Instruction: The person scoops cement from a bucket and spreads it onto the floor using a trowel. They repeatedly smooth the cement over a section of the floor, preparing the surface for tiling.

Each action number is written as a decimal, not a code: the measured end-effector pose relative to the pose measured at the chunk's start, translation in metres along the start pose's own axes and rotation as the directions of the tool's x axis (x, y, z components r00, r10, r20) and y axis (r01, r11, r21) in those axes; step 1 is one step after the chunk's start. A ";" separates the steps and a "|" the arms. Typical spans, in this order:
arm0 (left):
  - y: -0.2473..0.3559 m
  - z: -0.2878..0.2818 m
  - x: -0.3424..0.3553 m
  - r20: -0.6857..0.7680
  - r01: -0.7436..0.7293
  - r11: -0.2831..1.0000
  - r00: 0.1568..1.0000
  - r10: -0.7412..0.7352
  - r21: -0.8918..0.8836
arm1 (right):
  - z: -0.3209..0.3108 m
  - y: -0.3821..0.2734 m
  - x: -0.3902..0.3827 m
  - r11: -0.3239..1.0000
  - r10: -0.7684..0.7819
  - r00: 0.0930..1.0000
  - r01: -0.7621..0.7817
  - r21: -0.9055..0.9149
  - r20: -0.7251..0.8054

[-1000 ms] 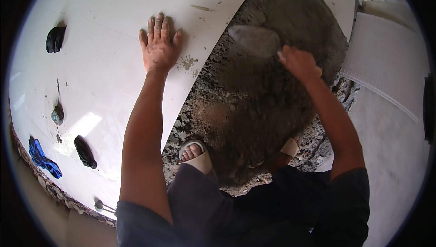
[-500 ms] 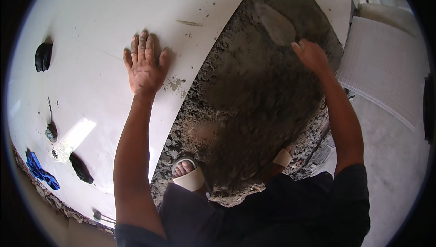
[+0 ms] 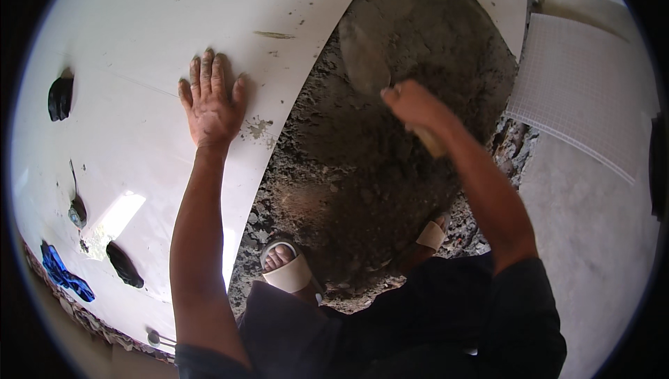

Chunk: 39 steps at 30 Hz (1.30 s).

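My left hand lies flat on the large white glossy slab, its fingers stretched out and smudged with grey. A splash of dried mortar marks the surface beside the wrist. In my right hand is a trowel, gripped by its pale wooden handle, the end of which shows below the fist. The blade is blurred and lies over the dark, wet mortar bed; whether it presses into it I cannot tell. Smoother mortar spreads at the far end, while looser, crumbly material lies nearer my feet.
On the slab's left rest black bundles, a tape-like tool, a dark pouch and a blue cloth. My sandalled feet stand in the rubble. A white gridded sheet lies on the right over a pale floor.
My right hand has swept the trowel leftward across the mortar, toward the slab's edge. My left hand stays on the same spot of the slab; the whole view has shifted slightly.
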State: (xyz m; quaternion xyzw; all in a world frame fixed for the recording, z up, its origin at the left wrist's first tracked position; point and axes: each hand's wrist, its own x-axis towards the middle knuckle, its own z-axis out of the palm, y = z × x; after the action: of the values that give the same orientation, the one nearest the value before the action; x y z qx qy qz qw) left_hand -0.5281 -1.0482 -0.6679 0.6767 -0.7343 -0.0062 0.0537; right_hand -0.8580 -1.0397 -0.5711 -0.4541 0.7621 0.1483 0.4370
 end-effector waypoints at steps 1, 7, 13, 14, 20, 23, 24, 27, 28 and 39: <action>-0.001 0.000 0.000 0.000 0.005 1.000 1.000 -0.005 0.005 | 0.015 0.003 -0.011 0.999 0.026 0.999 -0.025 -0.023 0.031; -0.003 0.002 -0.002 -0.019 -0.015 1.000 1.000 0.015 0.002 | 0.100 0.007 -0.084 0.966 -0.127 0.992 0.124 -0.226 0.001; -0.003 0.004 -0.001 -0.016 -0.004 1.000 1.000 0.003 -0.026 | 0.109 0.052 -0.117 0.885 -0.267 0.963 0.264 -0.384 0.047; -0.002 0.004 -0.001 0.015 0.012 1.000 1.000 -0.012 -0.024 | 0.099 0.060 -0.115 0.855 -0.350 0.936 0.309 -0.416 -0.024; 0.001 0.007 0.016 -0.059 -0.006 0.996 0.998 0.001 -0.089 | 0.011 0.114 -0.069 0.912 -0.150 0.834 -0.091 -0.401 -0.532; 0.015 0.019 0.056 -0.131 -0.022 0.992 0.991 0.006 -0.121 | -0.018 0.166 -0.064 0.965 -0.034 0.792 -0.132 -0.226 -0.610; 0.023 0.025 0.075 -0.131 -0.024 0.994 0.991 0.010 -0.107 | -0.025 0.187 -0.066 0.987 -0.013 0.794 -0.087 -0.134 -0.608; 0.049 0.037 0.125 -0.149 -0.015 0.998 0.989 0.006 -0.057 | -0.036 0.253 -0.083 0.949 0.298 0.795 -0.187 0.253 -0.529; 0.056 0.038 0.134 -0.160 -0.001 1.000 0.987 -0.004 -0.031 | -0.039 0.270 -0.087 0.888 0.407 0.776 -0.213 0.407 -0.482; 0.073 0.024 0.148 -0.035 0.029 0.996 0.999 -0.026 0.081 | -0.080 0.190 0.011 0.471 0.574 0.802 -0.158 0.868 -0.165</action>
State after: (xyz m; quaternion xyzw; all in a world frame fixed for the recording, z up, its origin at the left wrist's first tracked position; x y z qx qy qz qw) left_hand -0.6139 -1.1908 -0.6753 0.6885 -0.7234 0.0345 0.0385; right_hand -1.0585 -0.9924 -0.5663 -0.0376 0.8979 -0.2363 0.3695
